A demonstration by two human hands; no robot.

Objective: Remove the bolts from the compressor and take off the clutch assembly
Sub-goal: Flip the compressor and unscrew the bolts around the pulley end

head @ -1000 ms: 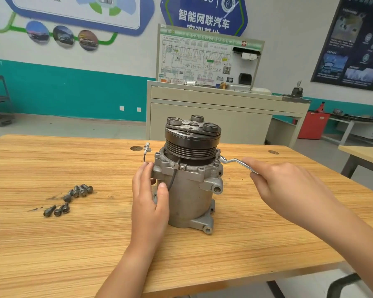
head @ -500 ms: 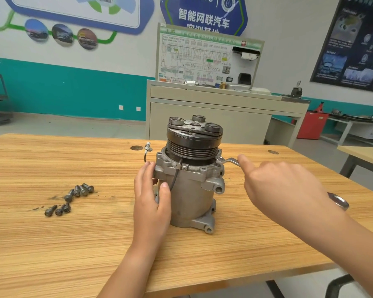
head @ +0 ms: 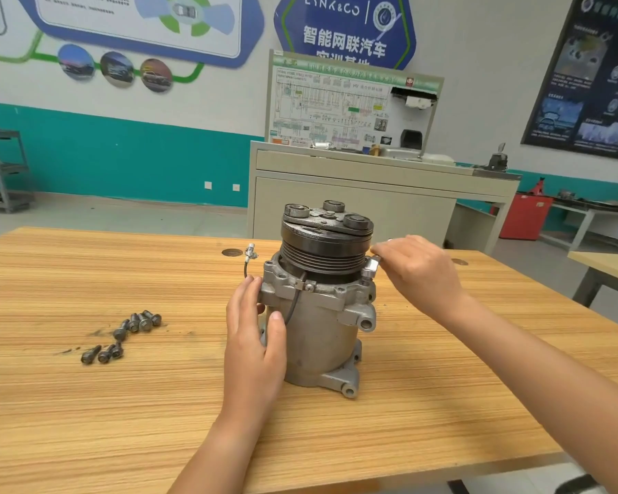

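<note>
Compressor (head: 318,333) upright mid-table (head: 86,422), clutch assembly (head: 327,237) on top, loose bolts (head: 125,333) well left, cabinet (head: 354,205) behind

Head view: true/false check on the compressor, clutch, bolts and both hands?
1. The compressor stands upright on the table. True.
2. The clutch assembly lies removed on the table. False: it sits on top of the compressor.
3. Loose bolts lie on the table to the person's left of the compressor. True.
4. The right hand rests idle on the table. False: it holds a wrench at the compressor's flange.
5. The left hand is clear of the compressor. False: it rests against its side.
</note>
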